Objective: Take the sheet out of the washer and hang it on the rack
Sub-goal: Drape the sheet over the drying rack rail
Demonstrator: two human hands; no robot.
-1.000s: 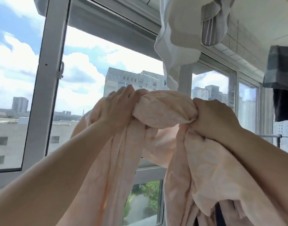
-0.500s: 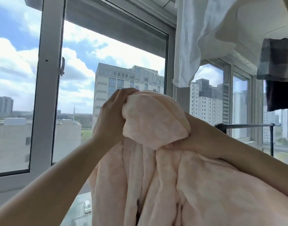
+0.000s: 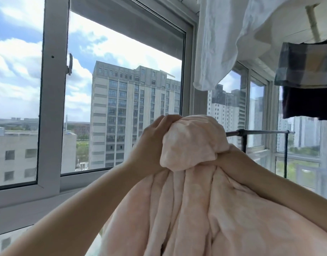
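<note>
Now the pale pink, crumpled cotton sheet (image 3: 205, 209) is well clear of the washer and up at chest height, filling the frame from six o'clock round to four, its long folds falling away below. A bunched knob of it sits at the top, just right of centre, and both hands are on that knob. The left hand (image 3: 155, 137) comes in from eight o'clock, fingers curled over the crown of the bundle and gripping the cloth. The right hand (image 3: 231, 154) reaches in from four o'clock; it is clamped around the gathered neck under the knob, though its fingertips are buried in fabric and can't be made out one by one.

So the step in hand looks like the carry-and-lift: sheet out, not yet hung. Behind the bundle at three o'clock runs the dark metal rail of a standing drying rack (image 3: 260, 132), bare along the stretch that shows. Overhead at one o'clock hangs a white wrinkled cloth (image 3: 223, 39), and at two o'clock a grey checked garment (image 3: 307, 65) with something dark beneath it.

Next, I'd judge, the bundle needs shaking loose, an edge found, and the sheet swung over that rail, spreading it so the weight balances on both sides. Beyond it all, the white-framed window (image 3: 53, 93) at nine o'clock shows tower blocks.
</note>
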